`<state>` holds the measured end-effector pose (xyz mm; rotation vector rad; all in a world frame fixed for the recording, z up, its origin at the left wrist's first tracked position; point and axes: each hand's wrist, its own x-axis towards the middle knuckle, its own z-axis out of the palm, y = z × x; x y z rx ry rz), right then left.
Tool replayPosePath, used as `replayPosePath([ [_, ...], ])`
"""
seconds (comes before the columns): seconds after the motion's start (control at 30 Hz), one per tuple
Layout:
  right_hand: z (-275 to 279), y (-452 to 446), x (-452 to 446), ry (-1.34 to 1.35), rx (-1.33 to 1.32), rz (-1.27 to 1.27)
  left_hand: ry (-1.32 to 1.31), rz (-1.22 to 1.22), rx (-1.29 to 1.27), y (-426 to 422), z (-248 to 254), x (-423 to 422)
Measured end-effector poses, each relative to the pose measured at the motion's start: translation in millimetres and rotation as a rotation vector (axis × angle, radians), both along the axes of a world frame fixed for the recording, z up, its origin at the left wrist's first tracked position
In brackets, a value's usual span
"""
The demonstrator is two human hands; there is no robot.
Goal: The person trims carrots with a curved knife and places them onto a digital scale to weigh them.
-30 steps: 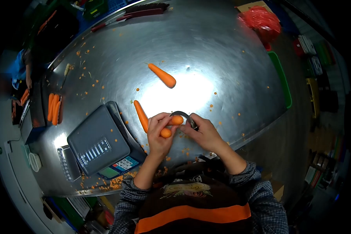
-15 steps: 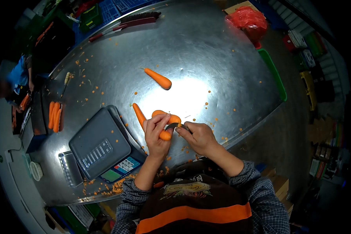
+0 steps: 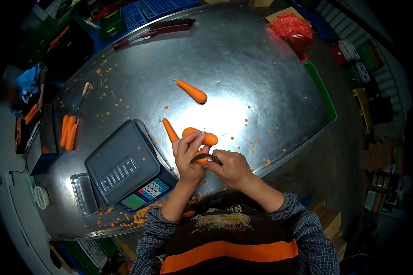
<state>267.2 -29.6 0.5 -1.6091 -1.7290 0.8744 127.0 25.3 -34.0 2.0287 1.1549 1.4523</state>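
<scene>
My left hand is closed around a carrot, whose narrow end sticks out past the thumb side to the upper left. The thick end of that carrot shows partly under a dark curved knife. My right hand grips this knife, with its blade across the carrot's end, between both hands. Just beyond my left fingers a second carrot lies on the steel table, partly covered by the fingertips. A third carrot rests farther out on the table.
To the left stands a digital scale with a grey tray, beside a clear plastic box. Several carrots lie packed at far left, near another person. A brush lies along the back edge. Orange scraps dot the steel table.
The knife blade has shifted down over the thick end of the held carrot, covering more of it. My hands moved slightly, and the whole view has shifted a little to the right.
</scene>
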Motion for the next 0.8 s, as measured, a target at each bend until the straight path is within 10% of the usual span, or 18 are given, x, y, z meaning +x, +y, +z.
replayPosePath([
  [0.2,-2.9,-32.1,5.3,-0.040,0.091,0.376,-0.313,0.011,-0.400,-1.8,6.7,-28.7],
  [0.3,-51.7,-57.0,53.8,0.536,-0.839,-0.127,-0.728,-0.090,-0.774,0.5,2.0,-66.6],
  [0.37,-50.8,-66.5,65.2,-0.627,-0.088,0.021,-1.016,-0.247,-0.904,-3.7,17.5,-91.0],
  [0.43,-73.2,-67.6,72.1,-0.324,-0.267,-0.226,-1.022,-0.261,-0.882,-9.1,34.9,-118.5],
  [0.53,-81.9,-63.7,60.0,-0.158,-0.318,-0.228,-0.865,-0.172,-0.791,-16.5,73.6,-165.0],
  [0.6,-69.6,-55.5,44.3,-0.210,-0.341,-0.188,-0.050,0.072,-0.372,-16.9,89.0,-198.2],
  [0.8,-107.6,-44.7,23.2,-0.021,-0.350,-0.212,0.596,0.245,-0.052,-11.7,51.5,-273.6],
])
